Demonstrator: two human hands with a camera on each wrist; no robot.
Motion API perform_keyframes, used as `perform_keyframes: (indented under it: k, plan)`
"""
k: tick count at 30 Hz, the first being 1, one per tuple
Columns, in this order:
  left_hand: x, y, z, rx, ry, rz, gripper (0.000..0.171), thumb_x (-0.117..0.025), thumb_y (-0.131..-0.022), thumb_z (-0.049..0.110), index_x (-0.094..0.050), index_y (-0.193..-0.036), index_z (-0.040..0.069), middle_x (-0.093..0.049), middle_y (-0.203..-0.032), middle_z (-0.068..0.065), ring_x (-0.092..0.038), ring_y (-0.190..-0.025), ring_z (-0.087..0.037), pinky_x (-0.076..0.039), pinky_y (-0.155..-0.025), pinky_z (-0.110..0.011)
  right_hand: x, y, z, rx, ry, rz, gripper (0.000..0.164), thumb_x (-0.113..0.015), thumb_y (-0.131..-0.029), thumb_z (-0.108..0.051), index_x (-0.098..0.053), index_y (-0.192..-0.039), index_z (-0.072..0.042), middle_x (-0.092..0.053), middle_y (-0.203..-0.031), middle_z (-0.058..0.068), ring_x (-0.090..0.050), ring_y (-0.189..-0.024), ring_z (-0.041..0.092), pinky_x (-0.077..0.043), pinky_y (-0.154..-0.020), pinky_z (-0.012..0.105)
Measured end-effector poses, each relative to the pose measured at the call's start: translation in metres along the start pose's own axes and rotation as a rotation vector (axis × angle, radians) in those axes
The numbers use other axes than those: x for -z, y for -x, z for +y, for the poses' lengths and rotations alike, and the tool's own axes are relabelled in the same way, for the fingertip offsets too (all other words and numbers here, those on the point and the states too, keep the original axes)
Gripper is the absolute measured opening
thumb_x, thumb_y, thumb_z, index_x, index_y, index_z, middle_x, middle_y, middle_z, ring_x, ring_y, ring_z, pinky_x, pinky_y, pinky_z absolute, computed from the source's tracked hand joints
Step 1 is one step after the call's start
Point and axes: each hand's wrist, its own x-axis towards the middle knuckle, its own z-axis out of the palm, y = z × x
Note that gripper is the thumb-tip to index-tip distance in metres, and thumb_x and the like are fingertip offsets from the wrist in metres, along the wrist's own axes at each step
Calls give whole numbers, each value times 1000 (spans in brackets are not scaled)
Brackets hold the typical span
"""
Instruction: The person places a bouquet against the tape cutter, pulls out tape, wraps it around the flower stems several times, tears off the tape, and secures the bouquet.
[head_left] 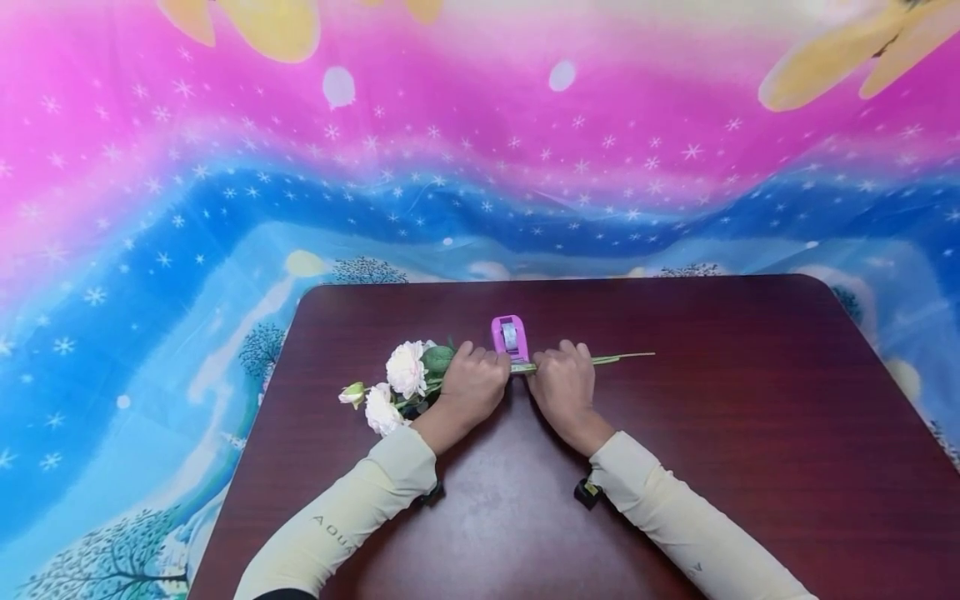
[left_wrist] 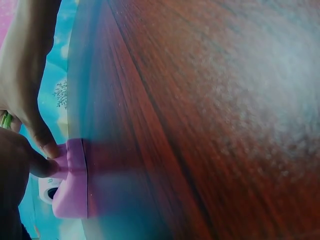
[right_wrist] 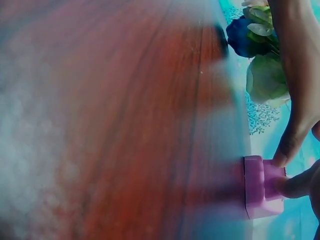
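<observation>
A bunch of artificial-looking flowers (head_left: 406, 369) with pale pink-white blooms and green leaves lies across the hands, blooms to the left. My left hand (head_left: 474, 383) grips its green stems just below the leaves. Close beside it, my right hand (head_left: 564, 383) holds the same stems (head_left: 626, 357), whose thin ends stick out to the right. Just beyond the narrow gap between the hands stands a pink tape dispenser (head_left: 510, 336) with a clear roll in it. Both thumbs are right at the dispenser (left_wrist: 75, 185) in the left wrist view. A dark blue bloom (right_wrist: 245, 37) shows in the right wrist view.
The dark reddish-brown wooden table (head_left: 712, 400) has rounded far corners. Behind it hangs a pink and blue cloth backdrop (head_left: 480, 167) with snowflakes and trees. Pale sleeves (head_left: 352, 508) cover both forearms, with a small black device (head_left: 588, 492) at the right wrist.
</observation>
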Motion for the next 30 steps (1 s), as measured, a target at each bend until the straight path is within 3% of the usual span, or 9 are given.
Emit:
perform_keyframes:
  k: [15,18,21,25,27,30]
  plan:
    - [0,3,0,-4,-6,15,5,-68,-83,13,-66,-78,13,-67,-66,-1,-61,-59,-20,-41,-64,-34,10,2,-1,-27,-84,-160,27,-84,-79,-17,-62,-65,-10,-60,-58,3,-43,-63,24,-27,-61,37]
    - [6,4,1,6,51,-58,11,-69,-87,21,-66,-81,11,-67,-68,-2,-61,-61,-20,-40,-65,-34,13,3,1,-26,-115,-213,28,-80,-82,-20,-59,-66,-11,-54,-57,0,-41,-63,22,-28,-62,35]
    - [17,4,4,5,142,-185,20,-66,-93,29,-66,-88,10,-67,-75,-2,-60,-67,-21,-39,-68,-34,17,4,7,-28,-153,-288,28,-76,-82,-21,-55,-66,-13,-48,-58,-3,-39,-64,21,-29,-63,33]
    - [31,2,4,-16,204,-338,16,-69,-90,21,-65,-98,8,-68,-85,-2,-61,-75,-20,-40,-72,-33,22,6,17,-13,-191,-383,23,-72,-86,-24,-55,-73,-13,-48,-64,-5,-41,-65,18,-31,-65,32]
    - [36,1,1,-31,207,-378,20,-73,-86,14,-64,-102,8,-69,-88,-2,-63,-77,-20,-43,-74,-33,24,5,21,9,-202,-417,21,-70,-89,-25,-57,-77,-13,-50,-67,-4,-42,-65,16,-33,-64,31]
    - [39,0,-3,-46,210,-375,23,-77,-81,9,-66,-101,7,-71,-86,-1,-66,-74,-19,-48,-75,-33,29,1,23,32,-241,-472,19,-67,-93,-27,-60,-83,-13,-52,-69,-4,-45,-64,13,-39,-63,31]
